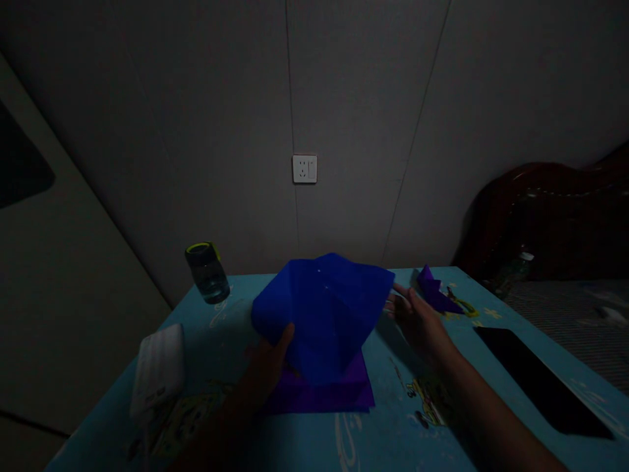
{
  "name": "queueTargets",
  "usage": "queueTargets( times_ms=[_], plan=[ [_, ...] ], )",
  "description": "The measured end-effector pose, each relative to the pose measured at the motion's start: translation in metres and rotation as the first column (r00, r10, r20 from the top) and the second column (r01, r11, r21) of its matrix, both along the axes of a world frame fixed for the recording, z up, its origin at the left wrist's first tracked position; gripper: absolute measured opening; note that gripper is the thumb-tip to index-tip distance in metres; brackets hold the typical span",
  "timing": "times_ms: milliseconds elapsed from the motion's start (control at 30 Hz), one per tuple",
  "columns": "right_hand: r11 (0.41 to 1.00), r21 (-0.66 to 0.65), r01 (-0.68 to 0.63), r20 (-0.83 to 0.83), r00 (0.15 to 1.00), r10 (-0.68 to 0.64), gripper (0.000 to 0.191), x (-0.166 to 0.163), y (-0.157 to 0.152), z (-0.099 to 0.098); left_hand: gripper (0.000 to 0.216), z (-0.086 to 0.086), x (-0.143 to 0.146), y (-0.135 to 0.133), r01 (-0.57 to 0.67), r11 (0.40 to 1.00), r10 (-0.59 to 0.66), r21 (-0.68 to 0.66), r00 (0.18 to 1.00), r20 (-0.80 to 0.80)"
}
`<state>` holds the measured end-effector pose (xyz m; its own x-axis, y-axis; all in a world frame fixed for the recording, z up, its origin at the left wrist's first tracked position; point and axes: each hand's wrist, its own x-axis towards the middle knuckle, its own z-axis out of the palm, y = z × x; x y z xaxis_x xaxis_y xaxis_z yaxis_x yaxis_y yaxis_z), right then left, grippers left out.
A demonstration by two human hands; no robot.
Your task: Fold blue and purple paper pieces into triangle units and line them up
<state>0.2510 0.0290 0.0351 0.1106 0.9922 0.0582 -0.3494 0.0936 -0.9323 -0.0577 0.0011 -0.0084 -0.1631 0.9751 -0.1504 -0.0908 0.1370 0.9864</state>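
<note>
A large blue sheet of paper (329,308), creased and bowed, is held up above the table. My left hand (272,357) grips its lower left edge, thumb on the near face and fingers hidden behind. My right hand (410,314) is at the sheet's right corner with its fingers apart; whether the fingertips touch the paper I cannot tell. Beneath the blue sheet lie purple paper sheets (324,396), partly covered by it and by my left hand.
A dark bottle with a yellow-green rim (209,272) and a white box-like device (158,367) with a cable are on the left. To the right are a folded purple paper shape (435,292), yellow-handled scissors (466,308) and a black flat slab (540,380). A wall socket (304,169) is behind.
</note>
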Motion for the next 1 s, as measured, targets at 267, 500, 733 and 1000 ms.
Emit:
queueTargets(
  times_ms=[267, 500, 733, 1000],
  plan=[
    [0.816, -0.170, -0.552, 0.161, 0.802, 0.575, 0.083, -0.045, -0.036, -0.006, 0.056, -0.013, 0.004, 0.002, 0.054, 0.998, -0.054, -0.015, 0.998, -0.015],
    [0.837, -0.180, -0.517, 0.212, 0.810, 0.547, 0.112, -0.058, -0.042, -0.005, 0.063, 0.006, 0.038, -0.012, 0.362, 0.905, -0.250, -0.223, 0.877, 0.409],
    [0.883, -0.214, -0.418, 0.184, 0.870, 0.457, 0.097, -0.049, -0.045, -0.006, 0.062, 0.022, 0.026, -0.021, 0.357, 0.881, -0.229, -0.310, 0.896, 0.381],
    [0.948, -0.194, -0.254, 0.402, 0.861, 0.312, 0.083, -0.045, -0.073, -0.008, 0.065, 0.021, -0.006, -0.052, 0.176, 0.978, -0.169, -0.116, 0.983, 0.070]
  ],
)
